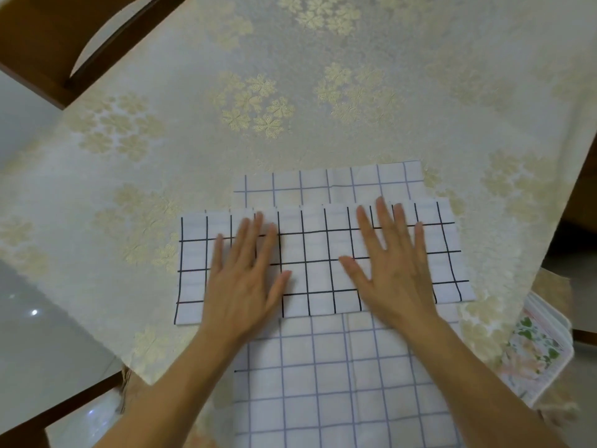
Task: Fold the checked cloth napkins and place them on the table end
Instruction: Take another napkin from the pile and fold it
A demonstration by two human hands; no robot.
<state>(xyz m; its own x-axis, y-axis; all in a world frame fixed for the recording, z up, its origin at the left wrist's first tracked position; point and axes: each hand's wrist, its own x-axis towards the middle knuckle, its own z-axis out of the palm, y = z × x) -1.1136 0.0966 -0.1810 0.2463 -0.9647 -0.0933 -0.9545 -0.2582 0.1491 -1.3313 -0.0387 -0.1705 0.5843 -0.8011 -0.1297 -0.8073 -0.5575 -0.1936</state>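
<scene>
A white napkin with black checks (316, 273) lies folded into a wide band across the near middle of the table. Under it lies a larger white napkin with blue checks (336, 383), spread flat; its far edge shows beyond the black-checked one and its near part reaches the table's front edge. My left hand (245, 276) rests flat on the left half of the black-checked napkin, fingers straight and spread. On the right half my right hand (391, 263) lies flat in the same way.
The table wears a cream tablecloth with gold flowers (258, 108). A wooden chair (58, 43) stands at the far left corner. A floral cloth (536, 347) lies at the right edge. Grey floor (38, 318) shows on the left.
</scene>
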